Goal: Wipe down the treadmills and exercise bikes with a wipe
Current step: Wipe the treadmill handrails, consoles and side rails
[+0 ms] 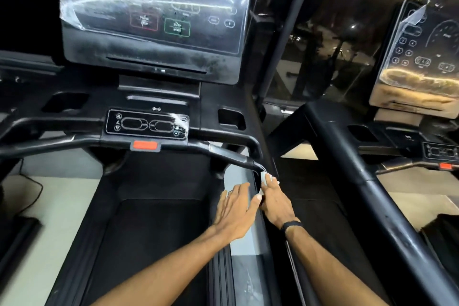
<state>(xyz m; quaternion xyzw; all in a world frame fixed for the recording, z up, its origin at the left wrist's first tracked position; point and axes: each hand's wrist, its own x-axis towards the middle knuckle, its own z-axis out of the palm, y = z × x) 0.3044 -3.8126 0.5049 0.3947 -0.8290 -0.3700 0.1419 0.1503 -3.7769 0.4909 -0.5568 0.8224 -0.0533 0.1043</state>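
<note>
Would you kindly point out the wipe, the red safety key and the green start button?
wipe (263, 179): head view, white fold under the right fingers.
red safety key (145, 145): head view, its middle.
green start button (177, 27): head view, its centre.

left hand (233, 208): ring | right hand (274, 202): black wristband (291, 225) | arms: bare
</note>
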